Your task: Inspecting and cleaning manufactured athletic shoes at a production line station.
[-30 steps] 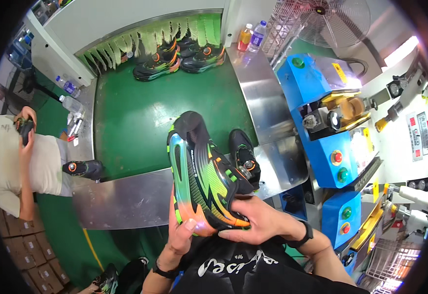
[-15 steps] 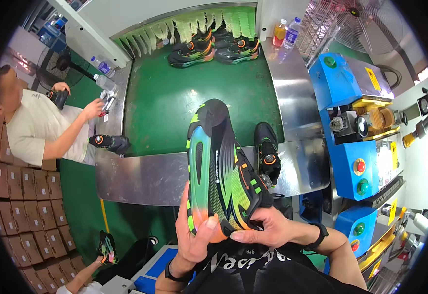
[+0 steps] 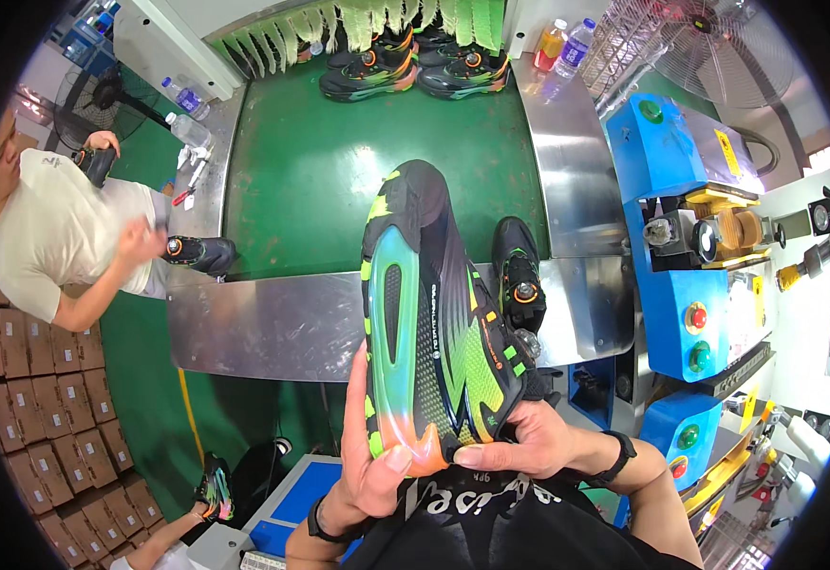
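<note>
A black, green and orange sneaker (image 3: 439, 323) is held up in front of me, toe pointing away, its sole and side turned upward. My left hand (image 3: 375, 465) grips it by the heel end on the left, thumb over the orange part of the sole. From the right, my right hand (image 3: 519, 445) clasps the heel and collar, thumb pressed near the heel edge. Beside it, a black sneaker (image 3: 518, 275) with an orange-ringed dial rests at the right, where the metal ledge (image 3: 273, 328) meets the green belt (image 3: 292, 190).
More sneakers (image 3: 367, 71) stand at the far end under a fringed curtain (image 3: 282, 43). A blue machine (image 3: 671, 323) with buttons is on the right. At the left, a co-worker (image 3: 73, 218) sits by another black shoe (image 3: 201, 255); brown boxes (image 3: 45, 408) are stacked behind.
The held sneaker has tilted slightly, showing more of its sole. My view has shifted a little. The co-worker's hand has moved back from the small items on the ledge toward the black shoe.
</note>
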The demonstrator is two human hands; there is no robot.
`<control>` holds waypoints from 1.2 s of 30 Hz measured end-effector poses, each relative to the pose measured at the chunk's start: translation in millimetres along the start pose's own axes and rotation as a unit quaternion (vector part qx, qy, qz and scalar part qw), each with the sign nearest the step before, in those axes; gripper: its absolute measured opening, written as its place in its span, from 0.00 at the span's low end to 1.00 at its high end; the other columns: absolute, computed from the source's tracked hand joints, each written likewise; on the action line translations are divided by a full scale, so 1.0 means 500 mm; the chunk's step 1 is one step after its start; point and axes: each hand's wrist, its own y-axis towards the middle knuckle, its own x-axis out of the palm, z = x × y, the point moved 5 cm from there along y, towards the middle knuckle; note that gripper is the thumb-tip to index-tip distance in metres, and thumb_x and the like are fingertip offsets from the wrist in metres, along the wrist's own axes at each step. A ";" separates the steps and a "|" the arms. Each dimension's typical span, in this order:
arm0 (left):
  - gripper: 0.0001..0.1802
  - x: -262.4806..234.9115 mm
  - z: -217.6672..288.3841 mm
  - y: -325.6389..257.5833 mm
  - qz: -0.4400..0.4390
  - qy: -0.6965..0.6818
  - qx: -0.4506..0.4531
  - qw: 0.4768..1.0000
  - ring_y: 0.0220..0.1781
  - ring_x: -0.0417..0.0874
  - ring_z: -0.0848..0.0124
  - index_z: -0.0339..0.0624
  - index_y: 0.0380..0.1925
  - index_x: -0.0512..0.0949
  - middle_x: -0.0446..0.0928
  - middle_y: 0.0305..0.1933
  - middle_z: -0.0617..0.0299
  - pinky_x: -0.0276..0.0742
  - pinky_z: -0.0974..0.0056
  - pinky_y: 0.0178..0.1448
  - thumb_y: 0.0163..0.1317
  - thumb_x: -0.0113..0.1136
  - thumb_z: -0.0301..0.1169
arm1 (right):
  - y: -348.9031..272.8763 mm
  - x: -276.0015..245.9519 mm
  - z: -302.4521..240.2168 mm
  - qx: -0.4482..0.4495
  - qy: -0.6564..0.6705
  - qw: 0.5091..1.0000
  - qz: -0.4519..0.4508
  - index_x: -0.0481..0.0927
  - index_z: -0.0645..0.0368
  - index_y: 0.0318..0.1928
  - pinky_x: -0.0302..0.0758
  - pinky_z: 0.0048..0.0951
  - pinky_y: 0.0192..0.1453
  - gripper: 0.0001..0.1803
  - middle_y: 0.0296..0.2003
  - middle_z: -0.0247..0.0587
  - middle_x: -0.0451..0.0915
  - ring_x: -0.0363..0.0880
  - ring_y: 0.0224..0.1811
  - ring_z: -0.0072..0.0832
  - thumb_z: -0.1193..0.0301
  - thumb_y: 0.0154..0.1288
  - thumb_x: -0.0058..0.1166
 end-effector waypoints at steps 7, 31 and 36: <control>0.49 0.004 0.017 0.030 -0.019 0.069 0.007 0.997 0.75 0.57 0.52 0.24 0.73 0.37 0.50 0.75 0.37 0.53 0.53 0.76 0.59 0.51 0.34 | 0.005 -0.005 -0.007 -0.010 0.026 0.999 0.026 0.82 0.61 0.49 0.72 0.26 0.57 0.14 0.46 0.31 0.83 0.77 0.49 0.20 0.69 0.66 0.63; 0.26 0.093 0.080 -0.009 -0.284 -0.129 0.322 0.894 0.47 0.79 0.47 0.27 0.49 0.78 0.76 0.49 0.37 0.76 0.50 0.53 0.73 0.42 0.42 | -0.018 -0.075 -0.044 -0.021 0.075 0.982 0.170 0.81 0.63 0.49 0.73 0.22 0.48 0.11 0.41 0.32 0.83 0.77 0.42 0.17 0.72 0.70 0.57; 0.28 0.233 0.122 0.005 -0.399 -0.426 0.009 0.812 0.46 0.79 0.47 0.21 0.41 0.81 0.75 0.48 0.33 0.76 0.50 0.51 0.73 0.38 0.37 | -0.009 -0.068 -0.022 -0.011 0.138 0.976 0.168 0.81 0.64 0.51 0.71 0.22 0.54 0.13 0.47 0.32 0.81 0.75 0.48 0.16 0.71 0.70 0.58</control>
